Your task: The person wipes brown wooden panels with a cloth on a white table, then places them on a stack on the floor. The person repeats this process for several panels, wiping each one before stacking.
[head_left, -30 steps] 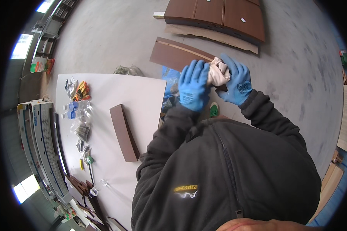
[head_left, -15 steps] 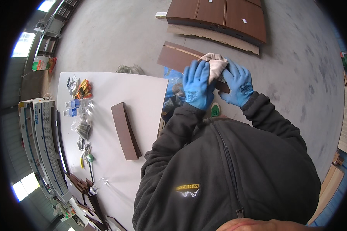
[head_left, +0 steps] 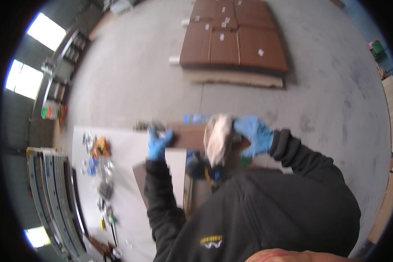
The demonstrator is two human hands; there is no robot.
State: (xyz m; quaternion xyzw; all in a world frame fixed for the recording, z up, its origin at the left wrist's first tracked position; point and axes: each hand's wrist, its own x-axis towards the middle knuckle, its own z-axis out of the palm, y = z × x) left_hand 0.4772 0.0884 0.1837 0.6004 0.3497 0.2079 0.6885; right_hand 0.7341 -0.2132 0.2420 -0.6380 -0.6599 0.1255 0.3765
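Observation:
A brown wooden board (head_left: 188, 136) lies level in front of me, held at its two ends. My left hand (head_left: 158, 145), in a blue glove, grips its left end with the thumb along the near side. At the right end, my right hand (head_left: 255, 136), also blue-gloved, has its fingers and thumb round the board. A pale cloth (head_left: 218, 137) hangs over the board just left of my right hand and is smeared by motion. Behind my left forearm, another brown board (head_left: 140, 177) lies on the white table (head_left: 126, 150), partly hidden.
Bottles (head_left: 91, 166), orange-and-dark gloves (head_left: 102, 147) and tools lie along the table's left side. Brown panels (head_left: 231, 48) are stacked on the floor ahead. Blue plastic (head_left: 196, 118) shows behind the board. Pale boards (head_left: 391, 115) line the right edge.
My left hand has moved left, away from the cloth, to the board's left end. The board has turned level across my front. The view has tilted up, showing more of the panel stack.

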